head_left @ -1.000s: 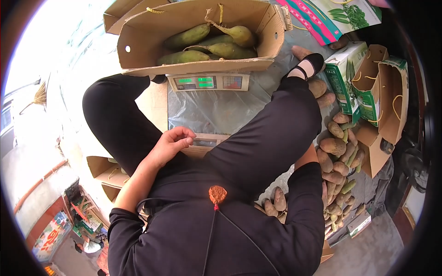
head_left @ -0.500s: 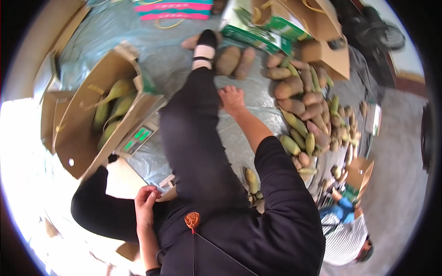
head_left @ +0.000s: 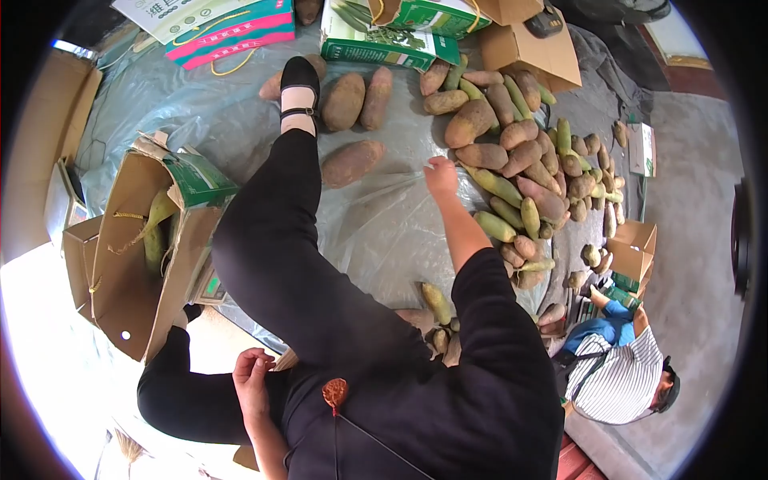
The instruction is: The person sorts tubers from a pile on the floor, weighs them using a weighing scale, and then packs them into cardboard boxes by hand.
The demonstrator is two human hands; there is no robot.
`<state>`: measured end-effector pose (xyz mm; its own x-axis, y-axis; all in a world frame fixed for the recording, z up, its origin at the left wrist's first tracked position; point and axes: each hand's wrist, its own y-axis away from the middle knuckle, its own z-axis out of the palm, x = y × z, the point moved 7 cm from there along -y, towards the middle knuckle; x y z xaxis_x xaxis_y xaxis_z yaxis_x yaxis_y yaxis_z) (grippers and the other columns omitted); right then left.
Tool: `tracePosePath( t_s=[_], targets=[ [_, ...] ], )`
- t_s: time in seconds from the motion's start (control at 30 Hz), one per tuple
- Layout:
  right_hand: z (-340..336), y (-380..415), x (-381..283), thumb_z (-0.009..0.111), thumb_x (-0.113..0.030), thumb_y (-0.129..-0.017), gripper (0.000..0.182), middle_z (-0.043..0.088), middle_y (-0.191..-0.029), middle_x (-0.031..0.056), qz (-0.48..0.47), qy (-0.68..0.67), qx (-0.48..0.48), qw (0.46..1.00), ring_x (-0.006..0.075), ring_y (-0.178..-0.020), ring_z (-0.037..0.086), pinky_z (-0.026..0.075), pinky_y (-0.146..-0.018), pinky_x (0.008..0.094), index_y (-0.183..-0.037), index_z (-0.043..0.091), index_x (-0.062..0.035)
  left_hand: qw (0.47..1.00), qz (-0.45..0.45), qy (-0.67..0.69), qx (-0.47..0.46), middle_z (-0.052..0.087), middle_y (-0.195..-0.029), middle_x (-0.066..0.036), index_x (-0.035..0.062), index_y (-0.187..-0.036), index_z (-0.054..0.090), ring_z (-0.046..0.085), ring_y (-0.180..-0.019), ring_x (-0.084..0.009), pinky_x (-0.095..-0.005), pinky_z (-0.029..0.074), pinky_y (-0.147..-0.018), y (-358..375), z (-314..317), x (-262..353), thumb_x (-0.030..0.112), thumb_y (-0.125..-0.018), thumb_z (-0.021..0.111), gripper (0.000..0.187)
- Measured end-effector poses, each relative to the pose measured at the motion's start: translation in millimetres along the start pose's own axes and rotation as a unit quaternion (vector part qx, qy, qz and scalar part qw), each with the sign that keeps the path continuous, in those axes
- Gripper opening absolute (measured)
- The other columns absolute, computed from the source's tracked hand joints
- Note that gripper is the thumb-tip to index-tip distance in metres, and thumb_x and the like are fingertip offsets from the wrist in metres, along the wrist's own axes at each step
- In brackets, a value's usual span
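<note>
My right hand [head_left: 442, 178] hovers over the plastic sheet [head_left: 384, 216], between a lone sweet potato [head_left: 352, 163] and a pile of sweet potatoes [head_left: 472, 124] and green radishes [head_left: 495, 186]. Nothing shows in it, and its fingers look apart. My left hand [head_left: 253, 376] rests by my lap, thumb and fingers drawn together with nothing visible between them. Left of my leg, an open cardboard box [head_left: 128, 268] holds green radishes [head_left: 156, 228], partly hidden by its wall. Beside the box, a scale with a green display [head_left: 212, 286] is partly covered by my leg.
Two more large sweet potatoes [head_left: 344, 102] lie beside my shoe [head_left: 300, 76]. Printed cartons [head_left: 384, 52] and a pink and teal gift box [head_left: 232, 40] stand at the far side. On the right, a person in a striped shirt [head_left: 612, 376] bends near a small box [head_left: 632, 244].
The view has shifted, bringing the lone sweet potato out from behind my leg. My right hand has moved from beside my leg towards the pile. My left hand stays by my lap.
</note>
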<state>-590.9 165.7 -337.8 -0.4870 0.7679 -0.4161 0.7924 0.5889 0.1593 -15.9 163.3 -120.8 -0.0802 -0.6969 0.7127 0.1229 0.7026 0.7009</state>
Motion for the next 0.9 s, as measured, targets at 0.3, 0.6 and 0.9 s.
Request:
tracePosePath(
  t_s=[0.3,0.6,0.9],
  targets=[
    [32,-103,17,0.064,-0.036,-0.084,0.037,0.059,-0.096,0.0031,0.331,-0.327,-0.142,0.874,0.0191,-0.076,0.056,0.047,-0.065,0.0403,-0.108,0.059,-0.0088,0.995,-0.068,-0.037,0.057,0.062,-0.085,-0.006,0.0006,-0.099,0.06,0.06,-0.08,-0.0144,-0.0285,0.05,-0.075,-8,-2,-3,0.005,-0.088,0.058,0.012],
    [100,-191,68,0.078,-0.056,-0.062,0.075,0.041,-0.105,0.0056,0.486,-0.551,-0.103,0.67,0.0234,-0.095,0.043,0.044,-0.078,0.0403,-0.115,0.045,-0.0155,0.992,-0.121,0.003,0.043,0.062,-0.086,-0.001,0.0026,-0.102,0.061,0.056,-0.082,-0.0098,-0.0241,0.046,-0.077,-10,-2,-2,0.012,-0.09,0.061,0.015],
    [69,-161,29,0.082,-0.039,-0.064,0.057,0.052,-0.094,0.0058,0.502,-0.583,-0.078,0.634,0.0211,-0.087,0.051,0.044,-0.069,0.0362,-0.099,0.05,-0.0093,0.989,-0.143,0.009,0.035,0.062,-0.09,-0.002,0.0041,-0.103,0.061,0.058,-0.085,-0.011,-0.0256,0.048,-0.08,-9,3,-5,0.01,-0.091,0.059,0.014]
  ],
)
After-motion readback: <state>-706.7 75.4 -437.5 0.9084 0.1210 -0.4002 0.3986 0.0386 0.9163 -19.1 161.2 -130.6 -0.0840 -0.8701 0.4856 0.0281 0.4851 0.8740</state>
